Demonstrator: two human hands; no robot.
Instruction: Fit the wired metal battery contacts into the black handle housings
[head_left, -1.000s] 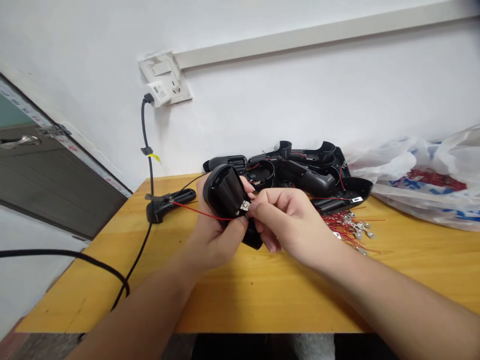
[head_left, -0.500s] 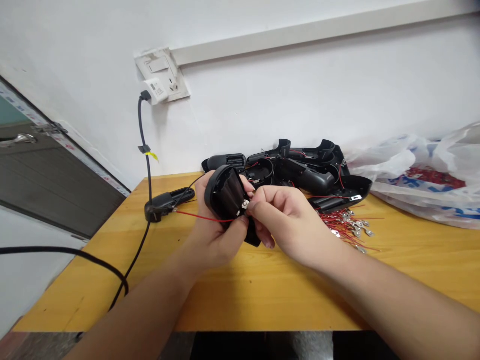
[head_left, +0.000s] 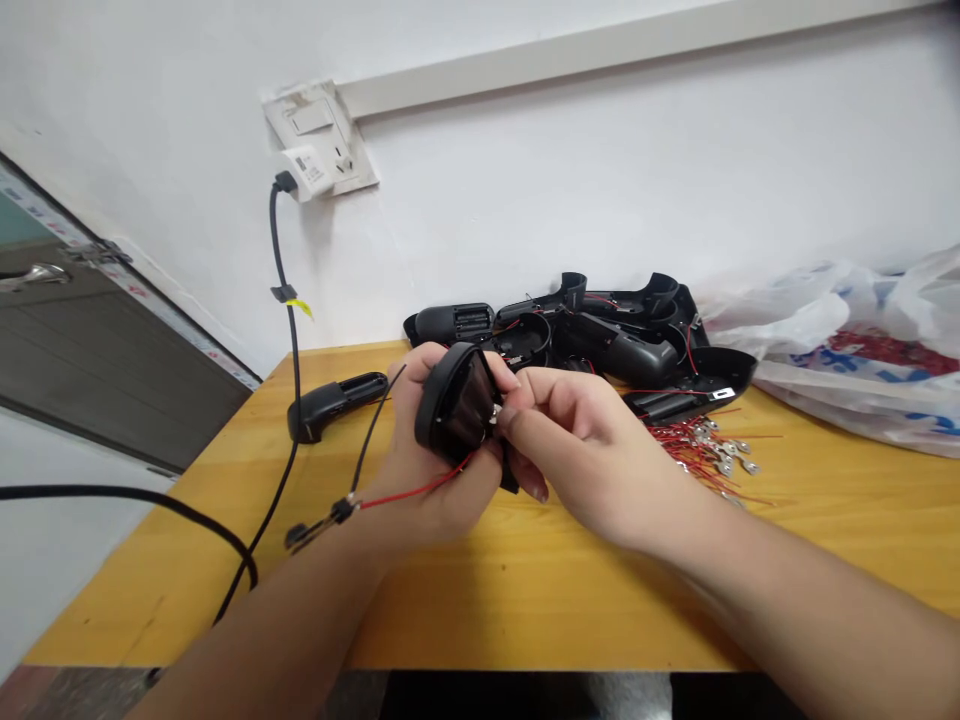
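Note:
My left hand (head_left: pixel 427 470) is wrapped round a black plastic housing (head_left: pixel 459 405), held just above the yellow wooden table (head_left: pixel 525 590). My right hand (head_left: pixel 577 440) pinches a small metal contact (head_left: pixel 495 412) against the housing's right edge. A red wire (head_left: pixel 420 490) runs from the housing down and left over my left wrist to a small black part (head_left: pixel 319 525), where it meets a thin black wire (head_left: pixel 375 430).
A heap of black housings (head_left: pixel 600 340) lies at the back against the white wall. Loose red wires with metal tabs (head_left: pixel 705 450) sit to its right, beside a plastic bag (head_left: pixel 847 350). One black housing (head_left: pixel 334 400) lies left. A power cable (head_left: pixel 289 330) hangs from the wall socket (head_left: pixel 319 150).
The housing has turned more edge-on in my left hand. The red wire, earlier stretched left toward the lying housing, now hangs down across my left wrist with its black end part.

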